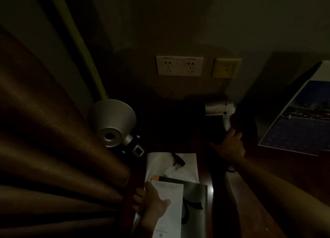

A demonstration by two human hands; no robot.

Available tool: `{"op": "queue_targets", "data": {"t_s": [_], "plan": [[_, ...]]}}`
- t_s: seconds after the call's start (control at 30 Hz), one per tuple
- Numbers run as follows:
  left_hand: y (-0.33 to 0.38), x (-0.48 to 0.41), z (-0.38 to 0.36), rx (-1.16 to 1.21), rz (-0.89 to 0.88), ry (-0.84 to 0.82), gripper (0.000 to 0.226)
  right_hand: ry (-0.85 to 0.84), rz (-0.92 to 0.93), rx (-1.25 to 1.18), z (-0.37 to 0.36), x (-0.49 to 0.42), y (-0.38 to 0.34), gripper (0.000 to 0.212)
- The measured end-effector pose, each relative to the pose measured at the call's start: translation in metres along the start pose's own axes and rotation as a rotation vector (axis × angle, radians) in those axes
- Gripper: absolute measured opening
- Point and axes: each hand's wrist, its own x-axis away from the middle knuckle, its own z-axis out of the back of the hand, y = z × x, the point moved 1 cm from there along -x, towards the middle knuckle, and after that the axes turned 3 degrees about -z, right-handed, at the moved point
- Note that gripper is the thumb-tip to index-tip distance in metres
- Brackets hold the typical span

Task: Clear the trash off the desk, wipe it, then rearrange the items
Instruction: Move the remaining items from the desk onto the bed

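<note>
The scene is very dark. My left hand (151,202) holds a tall white booklet (169,209) at its left edge, thumb on top, over a grey folder (196,202) near the dark wooden desk's (267,166) front. Behind them lies a white cloth or bag (171,168) with a black plug (178,160) on it. My right hand (230,146) reaches to the back of the desk, just below the handle of a white hair dryer (221,108). Its fingers curl loosely in shadow; whether they hold anything is unclear.
A silver desk lamp (112,121) stands at the back left beside a brown curtain (44,139). Wall sockets (179,65) and a yellow plate (226,67) sit above the desk. A large photo calendar (303,116) lies at the right.
</note>
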Motion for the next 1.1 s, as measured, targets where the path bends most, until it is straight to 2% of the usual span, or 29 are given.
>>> {"op": "queue_targets", "data": {"t_s": [0.1, 0.27, 0.37, 0.5, 0.67, 0.77, 0.9, 1.1], "plan": [[0.000, -0.003, 0.002, 0.019, -0.006, -0.030, 0.098, -0.032, -0.072, -0.125, -0.007, -0.009, -0.003, 0.099], [-0.001, -0.001, 0.005, 0.030, -0.023, -0.029, 0.097, -0.080, -0.142, -0.120, -0.011, -0.003, 0.005, 0.101], [-0.002, -0.001, 0.005, 0.030, -0.023, -0.022, 0.099, -0.059, -0.138, -0.111, -0.015, 0.015, 0.019, 0.089], [-0.005, 0.000, 0.006, 0.067, -0.057, 0.015, 0.095, -0.025, -0.184, -0.150, -0.024, 0.055, 0.042, 0.067], [-0.012, 0.005, 0.006, 0.120, -0.103, 0.068, 0.089, 0.020, -0.170, -0.074, -0.034, 0.116, 0.077, 0.066], [-0.014, 0.018, 0.009, 0.150, -0.154, 0.113, 0.086, -0.025, -0.195, -0.006, -0.036, 0.155, 0.096, 0.067], [-0.013, 0.037, 0.017, 0.162, -0.243, 0.132, 0.082, -0.075, -0.335, -0.196, -0.040, 0.200, 0.115, 0.057], [-0.015, 0.037, 0.027, 0.470, -0.381, 0.009, 0.090, -0.096, -0.274, -0.247, -0.023, 0.220, 0.121, 0.055]]}}
